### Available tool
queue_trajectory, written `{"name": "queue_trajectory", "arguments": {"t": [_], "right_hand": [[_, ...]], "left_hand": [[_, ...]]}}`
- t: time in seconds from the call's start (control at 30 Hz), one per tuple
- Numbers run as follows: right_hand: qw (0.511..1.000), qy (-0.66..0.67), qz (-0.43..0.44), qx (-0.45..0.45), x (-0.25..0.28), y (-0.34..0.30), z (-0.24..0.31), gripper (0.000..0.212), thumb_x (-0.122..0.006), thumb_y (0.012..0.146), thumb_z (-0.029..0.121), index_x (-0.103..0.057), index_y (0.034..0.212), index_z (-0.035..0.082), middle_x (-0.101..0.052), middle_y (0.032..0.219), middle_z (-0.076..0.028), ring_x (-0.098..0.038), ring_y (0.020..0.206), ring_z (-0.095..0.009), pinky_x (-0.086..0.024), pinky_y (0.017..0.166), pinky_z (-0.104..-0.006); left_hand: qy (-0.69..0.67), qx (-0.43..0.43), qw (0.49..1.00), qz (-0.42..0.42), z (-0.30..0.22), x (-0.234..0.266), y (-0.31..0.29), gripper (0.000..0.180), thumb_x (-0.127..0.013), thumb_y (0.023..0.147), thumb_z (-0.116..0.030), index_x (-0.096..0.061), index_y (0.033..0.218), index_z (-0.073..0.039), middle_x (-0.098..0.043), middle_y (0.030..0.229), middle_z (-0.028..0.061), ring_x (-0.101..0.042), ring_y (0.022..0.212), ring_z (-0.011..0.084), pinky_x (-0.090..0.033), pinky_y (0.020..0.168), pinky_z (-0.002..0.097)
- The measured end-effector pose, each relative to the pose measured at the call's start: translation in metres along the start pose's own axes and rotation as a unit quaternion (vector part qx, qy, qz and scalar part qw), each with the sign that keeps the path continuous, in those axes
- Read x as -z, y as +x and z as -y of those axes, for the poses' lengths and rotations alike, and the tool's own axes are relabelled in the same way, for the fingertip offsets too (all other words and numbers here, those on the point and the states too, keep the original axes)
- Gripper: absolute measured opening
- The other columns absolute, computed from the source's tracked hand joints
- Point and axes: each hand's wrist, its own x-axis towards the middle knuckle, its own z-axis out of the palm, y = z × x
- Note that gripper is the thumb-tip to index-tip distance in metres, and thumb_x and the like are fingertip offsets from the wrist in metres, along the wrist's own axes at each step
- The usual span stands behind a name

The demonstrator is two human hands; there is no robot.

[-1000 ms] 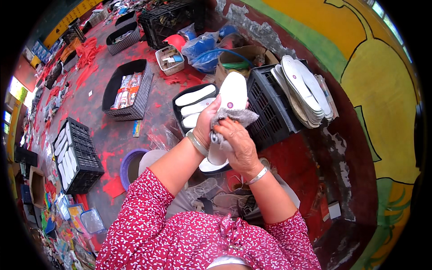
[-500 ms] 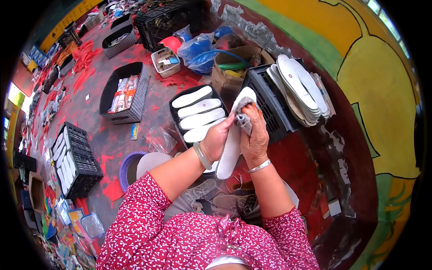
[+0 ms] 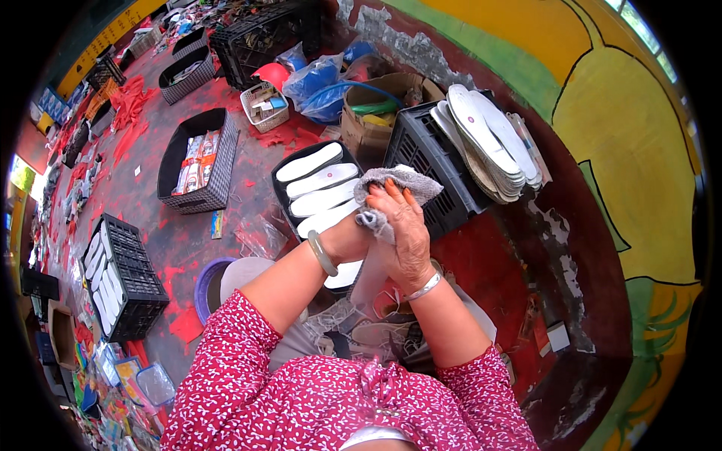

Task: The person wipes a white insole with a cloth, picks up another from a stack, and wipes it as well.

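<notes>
In front of my body my right hand (image 3: 406, 237) presses a grey cloth (image 3: 417, 184), with its fingers bent over it. A white shoe insole (image 3: 370, 282) lies under the cloth; its lower end is blurred and the cloth covers most of the rest. My left hand (image 3: 350, 239) grips the insole from the left side, its fingers mostly hidden by my right hand. Just beyond my hands, white insoles (image 3: 323, 177) lie side by side in a dark basket (image 3: 277, 194). To the right, a stack of insoles (image 3: 489, 143) leans on a black plastic crate (image 3: 429, 161).
A checkered basket (image 3: 197, 201) with packets stands ahead to the left. Further left is a black crate (image 3: 143, 278) of insoles. A purple basin (image 3: 203, 289) sits by my left leg. A cardboard box (image 3: 362, 128) and a painted wall (image 3: 632, 165) are to the right.
My right hand and the cloth have moved up the insole, and the cloth now spreads over its far end. My left hand has shifted slightly left and nearer. The view has shifted a little.
</notes>
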Motion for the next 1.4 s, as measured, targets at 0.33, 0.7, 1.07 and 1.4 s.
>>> {"name": "queue_trajectory", "arguments": {"t": [0.33,0.7,1.07,1.4], "right_hand": [[0.917,0.121,-0.198,-0.324,0.022,0.001,-0.082,0.019,-0.050,0.088,0.003,-0.057,0.106,0.002,-0.064,0.094,-0.009,-0.062,0.081,-0.017,-0.050,0.073,-0.0289],[0.993,0.055,-0.071,-0.076,0.003,0.013,-0.028,0.052,-0.057,0.075,-0.007,-0.049,0.125,0.003,-0.055,0.122,-0.017,-0.052,0.116,-0.031,-0.039,0.098,-0.0369],[0.998,0.033,0.043,-0.026,-0.036,-0.013,0.006,0.050,-0.057,0.069,-0.006,-0.056,0.117,0.006,-0.057,0.119,-0.015,-0.054,0.114,-0.030,-0.039,0.091,-0.0374],[0.991,0.062,-0.063,-0.101,-0.028,-0.004,-0.008,0.046,-0.056,0.072,-0.011,-0.057,0.116,0.003,-0.059,0.118,-0.014,-0.056,0.113,-0.027,-0.040,0.099,-0.0342]], "left_hand": [[-0.229,0.073,0.970,0.043,-0.026,-0.029,-0.005,0.073,-0.053,0.078,0.007,-0.024,0.143,-0.008,-0.037,0.140,0.0148,-0.043,0.125,0.0294,-0.042,0.099,0.0446],[-0.281,0.031,0.948,-0.145,-0.020,-0.019,0.011,0.054,-0.028,0.097,-0.048,-0.040,0.134,-0.010,-0.052,0.126,0.0130,-0.052,0.115,0.0262,-0.045,0.094,0.0441],[-0.310,-0.111,0.917,-0.225,-0.044,0.017,0.008,0.063,-0.020,0.096,-0.054,-0.029,0.138,-0.008,-0.042,0.135,0.0224,-0.046,0.121,0.0349,-0.042,0.096,0.0509],[-0.270,-0.043,0.945,-0.177,-0.037,-0.004,0.008,0.038,-0.055,0.092,-0.024,-0.048,0.122,-0.003,-0.059,0.112,0.0106,-0.056,0.104,0.0189,-0.044,0.092,0.0324]]}}
